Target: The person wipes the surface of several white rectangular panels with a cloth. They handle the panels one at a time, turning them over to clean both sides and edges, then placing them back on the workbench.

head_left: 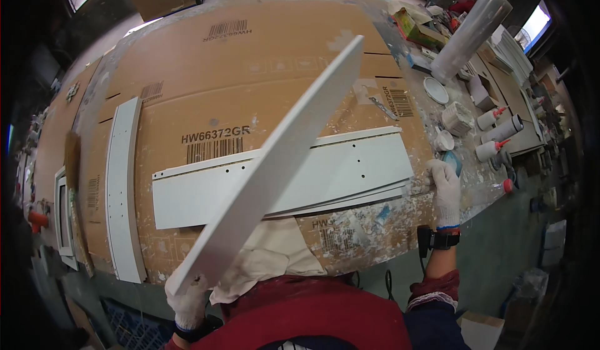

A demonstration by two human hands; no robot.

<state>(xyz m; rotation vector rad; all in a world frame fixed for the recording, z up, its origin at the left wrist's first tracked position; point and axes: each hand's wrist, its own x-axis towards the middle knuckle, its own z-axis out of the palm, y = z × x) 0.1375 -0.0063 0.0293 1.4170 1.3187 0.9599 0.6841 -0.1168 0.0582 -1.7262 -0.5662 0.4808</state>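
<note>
My left hand [186, 301], in a white knit glove, grips the near end of a long white board [275, 156]. The board is tilted up and slants to the far right. Beneath it, a white panel [337, 169] with small drilled holes and a grooved edge lies on the cardboard, other thin white panels partly under it. My right hand [445, 187], also gloved, is at the table's right side, just past the panels' right end. Its fingers are bent together; what they hold, if anything, is hidden. A blue scrap [451, 162] shows beside that hand.
Cardboard [262, 69] covers the table. A narrow white board [124, 187] lies at the left, near a brush [73, 175]. On the right stand red-tipped glue bottles [490, 119], a clear roll [472, 34], a white basket [457, 119] and a red-capped bottle [494, 190]. A cream cloth [278, 250] lies in front.
</note>
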